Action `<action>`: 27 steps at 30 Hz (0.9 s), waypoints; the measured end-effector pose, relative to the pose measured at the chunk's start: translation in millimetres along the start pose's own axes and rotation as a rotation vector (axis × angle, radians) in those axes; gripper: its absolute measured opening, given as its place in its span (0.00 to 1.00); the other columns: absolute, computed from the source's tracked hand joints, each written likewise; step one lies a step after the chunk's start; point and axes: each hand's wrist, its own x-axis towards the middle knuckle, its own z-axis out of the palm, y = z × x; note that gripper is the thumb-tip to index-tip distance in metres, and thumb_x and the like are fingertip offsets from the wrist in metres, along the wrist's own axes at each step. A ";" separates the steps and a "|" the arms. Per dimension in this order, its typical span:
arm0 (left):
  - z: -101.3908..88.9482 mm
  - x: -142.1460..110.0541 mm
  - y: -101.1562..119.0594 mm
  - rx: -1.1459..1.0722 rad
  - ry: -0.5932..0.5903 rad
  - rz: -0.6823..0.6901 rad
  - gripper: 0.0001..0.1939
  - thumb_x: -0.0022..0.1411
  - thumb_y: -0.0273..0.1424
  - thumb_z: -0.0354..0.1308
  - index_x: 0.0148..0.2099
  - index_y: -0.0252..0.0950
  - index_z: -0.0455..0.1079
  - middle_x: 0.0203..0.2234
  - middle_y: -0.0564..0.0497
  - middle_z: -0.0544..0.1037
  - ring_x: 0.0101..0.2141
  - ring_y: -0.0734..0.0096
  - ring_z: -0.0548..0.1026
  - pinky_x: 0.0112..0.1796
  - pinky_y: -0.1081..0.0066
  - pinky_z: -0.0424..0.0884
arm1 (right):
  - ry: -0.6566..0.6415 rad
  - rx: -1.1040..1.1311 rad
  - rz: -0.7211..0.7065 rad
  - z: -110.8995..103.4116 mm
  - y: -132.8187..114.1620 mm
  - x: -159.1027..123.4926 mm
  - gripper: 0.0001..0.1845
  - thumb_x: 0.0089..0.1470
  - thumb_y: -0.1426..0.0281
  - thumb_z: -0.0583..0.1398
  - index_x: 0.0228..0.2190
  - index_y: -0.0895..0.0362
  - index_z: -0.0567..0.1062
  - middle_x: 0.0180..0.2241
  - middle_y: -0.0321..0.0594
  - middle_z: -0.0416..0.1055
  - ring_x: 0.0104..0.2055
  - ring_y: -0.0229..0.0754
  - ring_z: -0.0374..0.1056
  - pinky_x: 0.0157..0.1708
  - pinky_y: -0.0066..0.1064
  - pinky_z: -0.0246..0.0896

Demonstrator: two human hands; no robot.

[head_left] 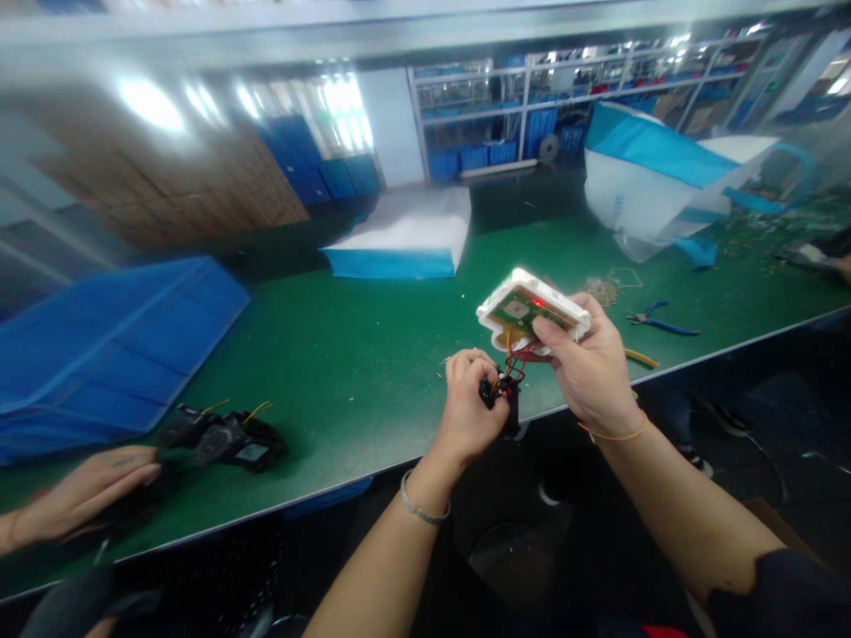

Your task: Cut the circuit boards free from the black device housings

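Observation:
My right hand (591,359) grips a white plastic housing (488,312) from its right side, the thumb pressed on the green circuit board (522,310) inside it. A red light glows on the board. Red, yellow and dark wires (515,350) run down from the housing to a small black part (511,403). That part is pinched in my left hand (469,403), just below and left of the housing. The fingers partly hide it, so its kind cannot be made out.
Black devices with yellow wires (230,439) lie at left beside a co-worker's hand (99,487) and a blue bin (113,346). Blue-handled pliers (665,326) lie at right. Behind are a white-and-blue box-shaped bag (405,232) and another bag (655,177). The green table's front edge runs below my hands.

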 end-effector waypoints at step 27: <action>-23.7 3.9 -18.2 0.525 -0.036 -0.017 0.21 0.45 0.49 0.68 0.31 0.39 0.69 0.43 0.47 0.71 0.48 0.53 0.64 0.44 0.56 0.60 | 0.114 0.042 0.073 -40.0 42.9 26.4 0.21 0.44 0.62 0.69 0.35 0.52 0.65 0.38 0.35 0.73 0.34 0.44 0.75 0.31 0.40 0.75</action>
